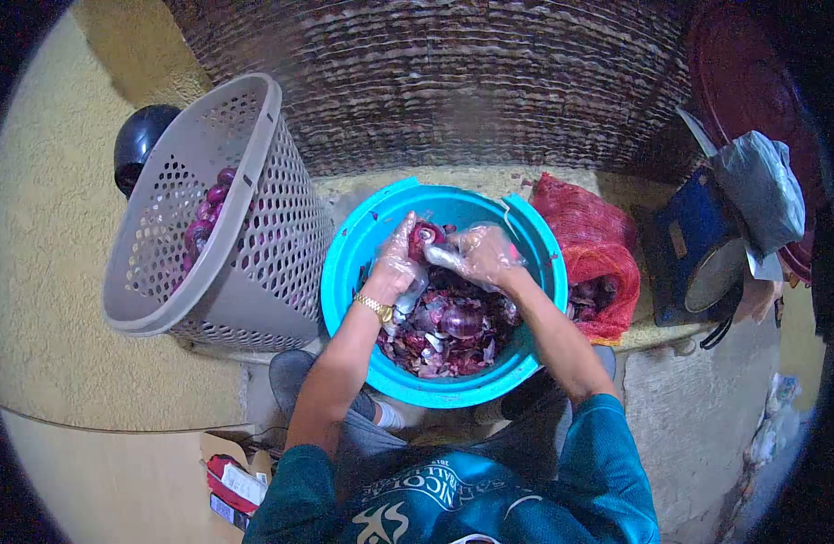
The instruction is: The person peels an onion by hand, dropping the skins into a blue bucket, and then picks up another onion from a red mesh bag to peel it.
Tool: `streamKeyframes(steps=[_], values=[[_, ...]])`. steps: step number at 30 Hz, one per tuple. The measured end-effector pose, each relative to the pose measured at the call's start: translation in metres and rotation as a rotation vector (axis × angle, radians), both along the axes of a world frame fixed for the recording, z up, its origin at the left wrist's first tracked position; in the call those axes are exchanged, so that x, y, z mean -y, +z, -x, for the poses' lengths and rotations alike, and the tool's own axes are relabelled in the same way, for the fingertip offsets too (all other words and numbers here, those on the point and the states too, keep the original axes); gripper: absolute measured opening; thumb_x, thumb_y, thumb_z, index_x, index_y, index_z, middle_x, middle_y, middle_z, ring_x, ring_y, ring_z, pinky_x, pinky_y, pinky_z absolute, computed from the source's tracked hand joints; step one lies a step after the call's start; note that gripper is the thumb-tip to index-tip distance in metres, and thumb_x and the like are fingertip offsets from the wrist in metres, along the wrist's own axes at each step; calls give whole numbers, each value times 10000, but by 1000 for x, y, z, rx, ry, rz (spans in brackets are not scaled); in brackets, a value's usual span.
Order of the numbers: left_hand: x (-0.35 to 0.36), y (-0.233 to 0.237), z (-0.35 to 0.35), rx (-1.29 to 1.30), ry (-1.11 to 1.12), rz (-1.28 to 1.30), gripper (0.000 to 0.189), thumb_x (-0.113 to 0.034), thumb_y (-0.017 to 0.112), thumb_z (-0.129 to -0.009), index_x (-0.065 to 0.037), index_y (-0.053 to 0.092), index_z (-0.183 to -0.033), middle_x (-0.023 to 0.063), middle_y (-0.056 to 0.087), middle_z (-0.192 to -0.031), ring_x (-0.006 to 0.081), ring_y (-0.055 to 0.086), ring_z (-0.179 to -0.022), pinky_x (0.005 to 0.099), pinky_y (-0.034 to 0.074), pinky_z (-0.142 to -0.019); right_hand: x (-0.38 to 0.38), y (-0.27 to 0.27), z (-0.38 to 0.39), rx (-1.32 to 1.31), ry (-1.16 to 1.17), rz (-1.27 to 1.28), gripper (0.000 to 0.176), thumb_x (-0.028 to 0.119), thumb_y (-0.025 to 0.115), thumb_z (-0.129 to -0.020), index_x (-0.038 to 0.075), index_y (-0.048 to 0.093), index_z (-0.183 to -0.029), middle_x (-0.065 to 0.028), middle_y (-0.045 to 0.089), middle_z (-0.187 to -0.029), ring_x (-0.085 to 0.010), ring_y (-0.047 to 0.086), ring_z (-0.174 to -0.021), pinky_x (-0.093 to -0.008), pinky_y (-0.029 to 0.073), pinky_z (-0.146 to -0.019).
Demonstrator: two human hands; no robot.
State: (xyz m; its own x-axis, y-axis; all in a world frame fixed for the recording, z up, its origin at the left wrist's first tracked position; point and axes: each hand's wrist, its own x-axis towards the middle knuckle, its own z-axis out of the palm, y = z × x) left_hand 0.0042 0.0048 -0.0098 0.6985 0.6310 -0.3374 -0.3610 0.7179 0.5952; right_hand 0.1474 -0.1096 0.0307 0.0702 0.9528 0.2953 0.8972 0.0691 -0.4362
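Observation:
My left hand (399, 263), in a clear plastic glove and with a gold watch on the wrist, is closed around a red onion (425, 238) over the blue tub. My right hand (480, 254), also gloved, is closed close beside the onion. A shiny grey-white shape (446, 257) shows at its fingertips, and I cannot tell what it is. Beneath both hands, the blue tub (453, 392) holds loose onion skins (426, 349) and a whole red onion (461, 321).
To the left stands a tall grey perforated basket (286, 231) with several red onions (199, 231) inside. A red mesh sack (585, 227) lies against the tub's right side. Farther right are a blue scale-like object (693, 236) and a grey plastic bag (760, 186). A woven wall (453, 82) rises behind.

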Motion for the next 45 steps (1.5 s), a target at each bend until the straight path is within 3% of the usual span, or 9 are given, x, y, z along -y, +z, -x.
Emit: streamKeyframes(steps=[10, 14, 16, 22, 24, 30, 36, 43, 45], values=[[-6, 6, 7, -8, 155, 99, 526, -466, 605, -903, -34, 499, -1184, 180, 595, -1156, 333, 607, -1060, 541, 509, -910, 5, 20, 8, 348, 274, 375, 538, 618, 561, -800, 102, 707, -756, -178, 672, -757, -368, 660, -734, -481, 513, -707], [-9, 1, 7, 23, 83, 194, 531, -474, 576, -917, -32, 503, -1203, 198, 579, -1193, 348, 588, -1091, 556, 482, -946, 2, 3, -1, 203, 100, 229, 445, 540, 627, -768, 102, 701, -759, -186, 671, -777, -363, 659, -742, -475, 517, -709], [-2, 11, 6, 8, 94, 181, 520, -469, 567, -923, -36, 511, -1207, 207, 578, -1203, 345, 585, -1101, 554, 477, -954, 3, 1, -9, 295, 69, 254, 408, 527, 668, -741, 124, 704, -799, -175, 675, -787, -359, 660, -764, -478, 510, -699], [6, 19, 6, 6, -8, 129, 457, -432, 595, -917, -50, 554, -1164, 184, 603, -1181, 317, 601, -1079, 476, 470, -996, 10, 13, -7, 106, -48, 5, 586, 641, 713, -638, 103, 679, -869, -170, 629, -689, -361, 634, -714, -480, 472, -630], [1, 7, 4, 18, -118, 113, 458, -456, 567, -928, -45, 571, -1131, 144, 647, -1081, 272, 662, -938, 434, 553, -866, 10, 15, -6, 100, -103, -49, 602, 623, 745, -610, 112, 668, -918, -177, 625, -694, -365, 632, -706, -481, 470, -630], [7, 1, 3, -118, -138, -57, 457, -470, 565, -927, -44, 597, -1090, 126, 654, -1074, 218, 683, -859, 376, 591, -712, 8, 10, -6, 79, -120, -93, 642, 656, 747, -589, 99, 658, -895, -187, 615, -679, -375, 626, -691, -486, 465, -625], [15, 20, 5, -167, -150, -62, 444, -465, 538, -942, -73, 598, -1142, 110, 658, -1069, 228, 664, -931, 390, 571, -805, 6, 6, -8, 85, -112, -64, 673, 698, 734, -580, 89, 658, -854, -187, 605, -663, -376, 617, -679, -497, 455, -622], [11, 15, 3, -228, -104, -44, 417, -464, 539, -943, -83, 612, -1093, 104, 673, -1026, 215, 664, -901, 383, 560, -782, 11, 21, -2, 49, -104, -48, 676, 713, 714, -597, 88, 672, -853, -185, 623, -675, -372, 631, -711, -495, 466, -647], [8, 12, 3, -191, -157, -54, 414, -468, 536, -944, -83, 624, -1067, 95, 683, -997, 207, 663, -881, 376, 552, -768, 12, 29, -2, 78, -96, 120, 698, 727, 652, -659, 225, 682, -1143, -185, 686, -827, -360, 669, -796, -470, 520, -725]])
